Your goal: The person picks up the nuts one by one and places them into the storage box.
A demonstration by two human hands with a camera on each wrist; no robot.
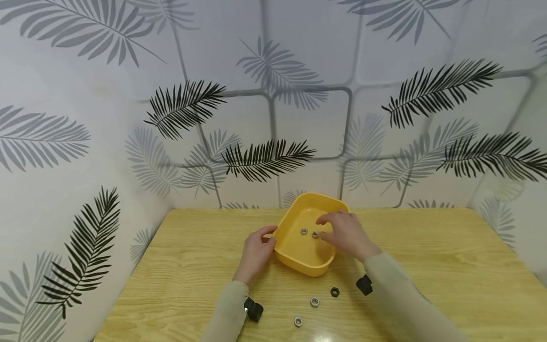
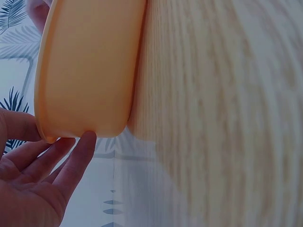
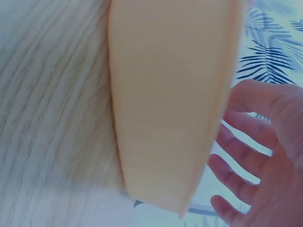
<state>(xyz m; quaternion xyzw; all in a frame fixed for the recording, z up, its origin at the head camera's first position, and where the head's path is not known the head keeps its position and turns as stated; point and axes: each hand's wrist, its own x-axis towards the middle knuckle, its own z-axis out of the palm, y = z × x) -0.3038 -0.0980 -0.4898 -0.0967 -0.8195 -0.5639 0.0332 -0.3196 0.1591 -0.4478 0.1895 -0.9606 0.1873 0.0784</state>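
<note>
A yellow plastic bin (image 1: 299,267) with rounded corners sits on the table, turned at an angle. My left hand (image 1: 254,252) holds its left corner; in the left wrist view the thumb is at the rim and the fingers (image 2: 79,158) touch the outer wall. Inside the bin lie two metal nuts, one silvery (image 1: 304,232) and another (image 1: 315,235) beside my right hand. That right hand (image 1: 348,233) hovers over the bin's right side, thumb and fingers apart and bent. Nothing shows between them, though the bin wall partly hides the fingertips in the right wrist view.
On the wooden table (image 1: 192,285), in front of the bin, lie a dark nut (image 1: 332,292) and two silvery nuts, one nearer the bin (image 1: 311,302) and one closer to me (image 1: 295,322). A leaf-patterned wall (image 1: 307,128) rises behind the table's far edge.
</note>
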